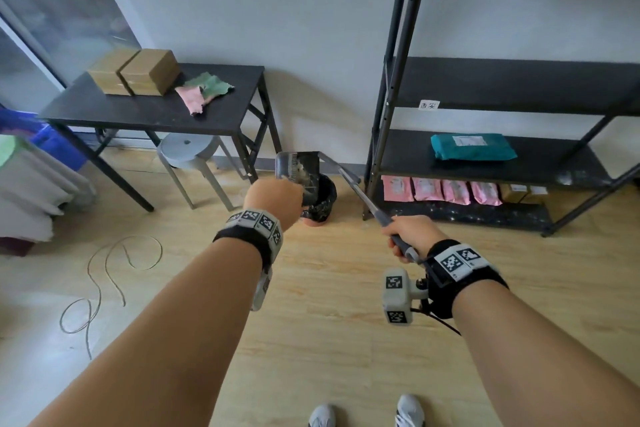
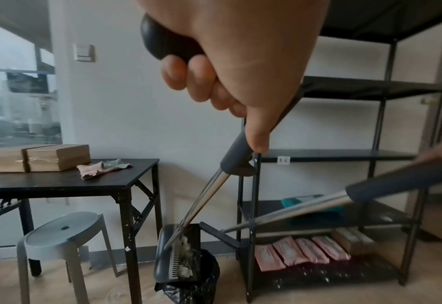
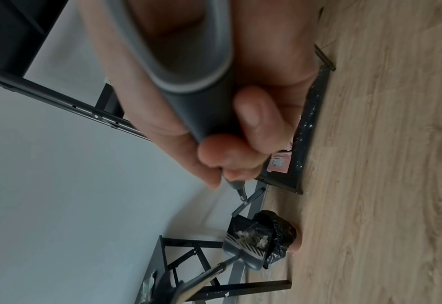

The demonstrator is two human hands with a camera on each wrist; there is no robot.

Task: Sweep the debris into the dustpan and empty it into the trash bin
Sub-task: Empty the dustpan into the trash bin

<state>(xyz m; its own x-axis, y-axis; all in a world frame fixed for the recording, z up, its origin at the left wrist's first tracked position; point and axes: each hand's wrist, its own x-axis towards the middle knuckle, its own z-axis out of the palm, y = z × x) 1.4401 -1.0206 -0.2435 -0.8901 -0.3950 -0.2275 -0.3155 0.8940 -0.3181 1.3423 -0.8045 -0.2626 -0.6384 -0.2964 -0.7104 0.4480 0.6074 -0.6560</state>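
My left hand (image 1: pixel 273 198) (image 2: pixel 230 67) grips the dark handle of a long-handled grey dustpan (image 1: pixel 298 170) (image 2: pixel 178 257) (image 3: pixel 245 240). The pan is tipped over a small bin lined with a black bag (image 1: pixel 320 201) (image 2: pixel 196 288) (image 3: pixel 279 232). White fluffy debris (image 2: pixel 186 259) (image 3: pixel 250 236) lies in the pan by its comb teeth. My right hand (image 1: pixel 408 236) (image 3: pixel 230 127) holds the grey grip of the broom handle (image 1: pixel 367 204) (image 2: pixel 396 181), which slants toward the bin; the broom head (image 1: pixel 341 168) (image 2: pixel 219 234) hangs beside the pan.
A black folding table (image 1: pixel 221 121) carries two cardboard boxes (image 1: pixel 135 71) and cloths (image 1: pixel 204 90), with a grey stool (image 1: pixel 188 152) under it. A black shelf rack (image 1: pixel 485 156) with parcels stands right of the bin. A cable (image 1: pixel 104 281) loops on the wooden floor at left.
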